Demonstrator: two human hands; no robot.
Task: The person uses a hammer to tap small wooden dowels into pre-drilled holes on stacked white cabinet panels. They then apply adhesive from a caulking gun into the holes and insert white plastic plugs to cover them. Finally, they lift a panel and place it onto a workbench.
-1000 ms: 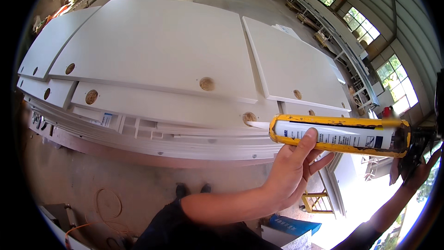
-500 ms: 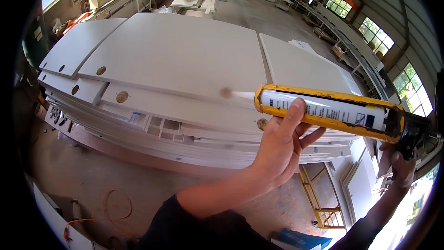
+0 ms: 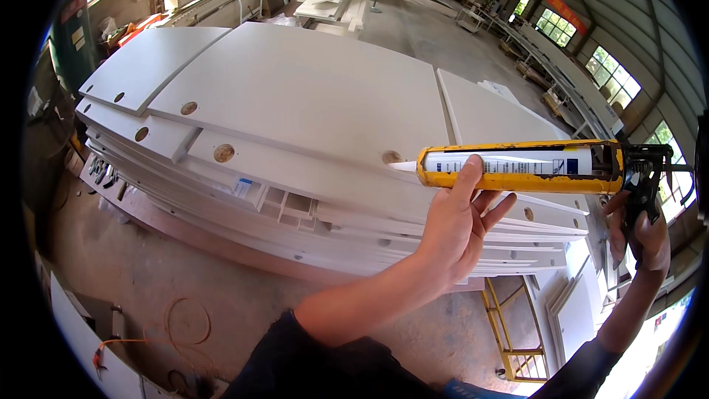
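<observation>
On the stack of white panels (image 3: 295,96) the round holes look unfilled, the left hand (image 3: 454,233) cradles the yellow caulking gun (image 3: 517,166) with nozzle near one hole (image 3: 391,157), right hand (image 3: 639,233) clamped on its trigger.

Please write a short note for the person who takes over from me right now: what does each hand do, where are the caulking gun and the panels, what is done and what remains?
Left hand: supports the front of the yellow caulking gun from below, thumb on the tube.
Right hand: grip on the gun's black handle and trigger.
Nozzle tip: close beside a round hole near the front edge of the top white panel; contact cannot be told.
Done: no sealant bead is visible on the stack.
Left: the other holes along the panel edges look unsealed.
</observation>
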